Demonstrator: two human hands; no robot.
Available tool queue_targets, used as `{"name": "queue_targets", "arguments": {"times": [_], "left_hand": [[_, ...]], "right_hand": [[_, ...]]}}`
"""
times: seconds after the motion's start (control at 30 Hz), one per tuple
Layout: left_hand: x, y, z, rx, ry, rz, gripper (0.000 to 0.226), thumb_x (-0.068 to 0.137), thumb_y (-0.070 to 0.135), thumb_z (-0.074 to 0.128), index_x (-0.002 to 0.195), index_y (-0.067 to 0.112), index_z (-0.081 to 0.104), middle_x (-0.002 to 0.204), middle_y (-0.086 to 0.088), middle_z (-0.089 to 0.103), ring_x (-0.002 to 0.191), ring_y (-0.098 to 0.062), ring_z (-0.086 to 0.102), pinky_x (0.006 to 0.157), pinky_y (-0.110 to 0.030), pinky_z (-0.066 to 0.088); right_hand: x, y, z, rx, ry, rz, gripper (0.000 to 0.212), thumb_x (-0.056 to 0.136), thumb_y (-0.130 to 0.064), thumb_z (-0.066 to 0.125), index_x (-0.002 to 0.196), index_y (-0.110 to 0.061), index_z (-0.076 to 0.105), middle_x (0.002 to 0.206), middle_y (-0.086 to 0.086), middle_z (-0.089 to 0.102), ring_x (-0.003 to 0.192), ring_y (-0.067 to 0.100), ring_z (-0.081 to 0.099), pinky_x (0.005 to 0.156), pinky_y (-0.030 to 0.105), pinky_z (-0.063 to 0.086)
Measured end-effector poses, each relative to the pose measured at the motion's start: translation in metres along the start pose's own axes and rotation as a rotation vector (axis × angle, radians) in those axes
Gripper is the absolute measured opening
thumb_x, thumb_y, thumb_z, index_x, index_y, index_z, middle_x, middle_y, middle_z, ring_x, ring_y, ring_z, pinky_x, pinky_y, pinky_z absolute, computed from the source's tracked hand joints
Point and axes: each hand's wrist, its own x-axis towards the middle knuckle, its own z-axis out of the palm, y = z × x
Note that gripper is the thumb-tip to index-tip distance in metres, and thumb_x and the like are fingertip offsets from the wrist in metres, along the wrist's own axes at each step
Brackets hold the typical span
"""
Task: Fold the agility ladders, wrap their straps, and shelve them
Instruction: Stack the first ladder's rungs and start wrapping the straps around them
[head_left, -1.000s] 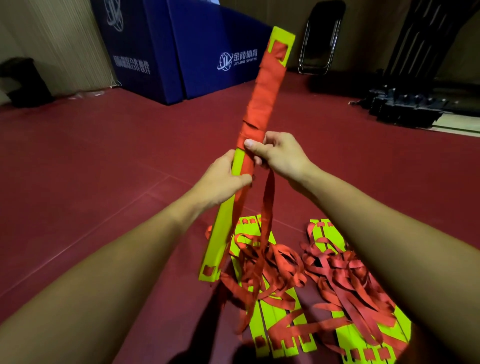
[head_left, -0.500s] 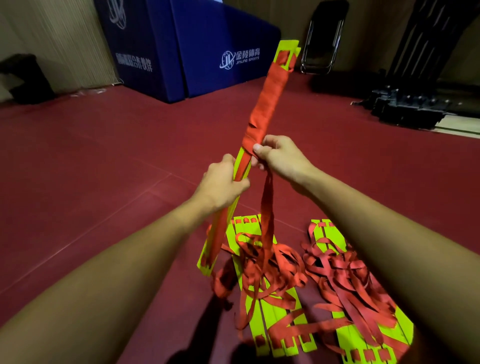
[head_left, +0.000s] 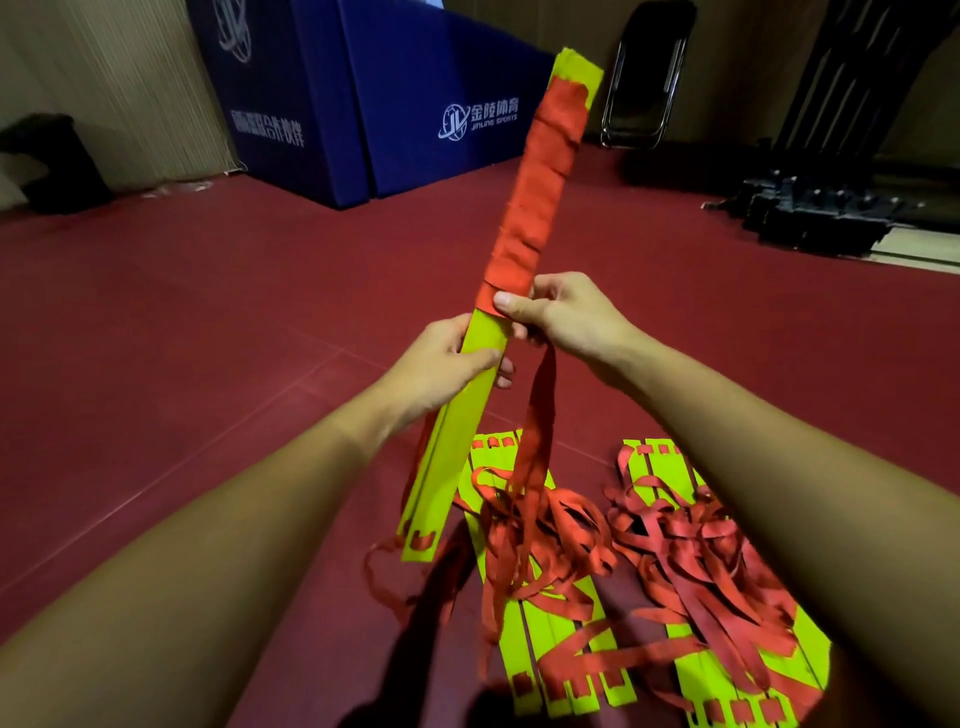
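The left hand (head_left: 441, 364) is gripping the bare lower half of the folded stack of flat yellow-green plastic ladder rungs (head_left: 470, 415), its long axis tilting up and away. The right hand (head_left: 561, 317) is pinching the red woven strap (head_left: 537, 415) at the wrap's lower edge (slack is trailing floorwards), just above the left.

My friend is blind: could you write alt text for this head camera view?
Two bare hands, left hand and right hand, hold a folded yellow-green plastic agility ladder, half wrapped in red fabric strap, above two unwrapped ladder bundles on dark red floor.
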Motion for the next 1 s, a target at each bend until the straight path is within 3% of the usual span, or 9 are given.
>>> {"name": "queue_targets", "arguments": {"times": [0.07, 0.13, 0.3, 0.43, 0.53, 0.6, 0.77, 0.9, 1.0], "left_hand": [[0.006, -0.003, -0.001, 0.139, 0.067, 0.015, 0.035, 0.082, 0.023, 0.078, 0.114, 0.015, 0.065, 0.084, -0.001, 0.07, 0.07, -0.013, 0.066, 0.073, -0.032, 0.055], [0.006, -0.004, 0.001, 0.436, 0.173, -0.027, 0.058, 0.063, 0.055, 0.083, 0.107, 0.022, 0.064, 0.09, 0.005, 0.072, 0.082, -0.014, 0.067, 0.077, -0.035, 0.053], [0.006, -0.002, 0.005, 0.769, 0.324, 0.041, 0.034, 0.076, 0.055, 0.076, 0.085, 0.027, 0.06, 0.082, 0.002, 0.074, 0.089, -0.026, 0.069, 0.075, -0.037, 0.051], [0.013, -0.008, 0.001, 0.536, 0.201, 0.014, 0.028, 0.088, 0.032, 0.071, 0.112, 0.018, 0.07, 0.088, -0.001, 0.077, 0.091, -0.024, 0.071, 0.085, -0.038, 0.054], [0.014, -0.012, -0.003, 0.339, 0.142, 0.044, 0.02, 0.088, 0.026, 0.058, 0.103, 0.023, 0.07, 0.078, 0.003, 0.069, 0.07, -0.02, 0.062, 0.073, -0.035, 0.048], [0.014, -0.013, -0.002, 0.235, 0.121, 0.051, 0.017, 0.093, 0.018, 0.054, 0.099, 0.024, 0.069, 0.075, 0.001, 0.064, 0.065, -0.016, 0.055, 0.07, -0.034, 0.045], [0.006, 0.001, 0.009, -0.006, 0.099, 0.053, 0.031, 0.102, -0.004, 0.044, 0.106, 0.016, 0.068, 0.089, 0.009, 0.075, 0.082, -0.012, 0.066, 0.075, -0.027, 0.053], [0.01, 0.006, 0.007, -0.072, 0.142, 0.019, 0.023, 0.099, -0.001, 0.049, 0.119, 0.001, 0.061, 0.113, -0.02, 0.071, 0.088, -0.023, 0.068, 0.087, -0.042, 0.056], [0.011, 0.001, 0.006, 0.09, 0.15, 0.001, 0.041, 0.077, 0.029, 0.07, 0.113, 0.014, 0.059, 0.111, -0.007, 0.074, 0.097, -0.021, 0.069, 0.094, -0.043, 0.053]], "right_hand": [[0.003, 0.003, 0.004, -0.029, 0.098, -0.018, 0.029, 0.091, -0.026, 0.069, 0.07, -0.009, 0.059, 0.055, -0.001, 0.06, 0.05, 0.012, 0.048, 0.057, 0.029, 0.04], [0.006, 0.004, 0.007, -0.063, 0.187, -0.016, 0.035, 0.09, -0.031, 0.07, 0.064, -0.013, 0.055, 0.052, -0.002, 0.06, 0.047, 0.01, 0.048, 0.058, 0.029, 0.039], [0.007, 0.006, 0.01, -0.316, 0.316, -0.013, 0.046, 0.086, -0.046, 0.069, 0.059, -0.012, 0.056, 0.045, -0.004, 0.059, 0.043, 0.007, 0.049, 0.057, 0.028, 0.043], [0.003, -0.004, 0.006, -0.21, 0.119, -0.031, 0.028, 0.095, -0.026, 0.064, 0.07, -0.014, 0.058, 0.057, -0.001, 0.062, 0.046, 0.007, 0.048, 0.054, 0.024, 0.042], [-0.002, -0.008, 0.001, -0.093, -0.003, 0.008, 0.01, 0.098, -0.008, 0.057, 0.091, -0.004, 0.063, 0.066, 0.002, 0.064, 0.05, 0.007, 0.049, 0.053, 0.016, 0.043], [-0.002, -0.005, -0.003, -0.08, 0.015, 0.03, 0.012, 0.097, -0.009, 0.058, 0.087, -0.003, 0.063, 0.067, 0.003, 0.065, 0.052, 0.009, 0.049, 0.054, 0.017, 0.043], [-0.001, 0.002, -0.003, -0.092, 0.045, 0.04, 0.022, 0.098, -0.019, 0.06, 0.079, -0.006, 0.06, 0.061, 0.003, 0.061, 0.05, 0.01, 0.047, 0.052, 0.021, 0.039], [0.002, 0.002, -0.003, -0.041, 0.081, 0.013, 0.033, 0.097, -0.021, 0.061, 0.066, -0.011, 0.058, 0.059, 0.003, 0.059, 0.053, 0.012, 0.048, 0.055, 0.024, 0.039], [0.004, 0.003, 0.001, -0.077, 0.16, -0.007, 0.037, 0.095, -0.023, 0.063, 0.061, -0.013, 0.056, 0.06, 0.005, 0.062, 0.048, 0.01, 0.049, 0.055, 0.026, 0.04]]}}
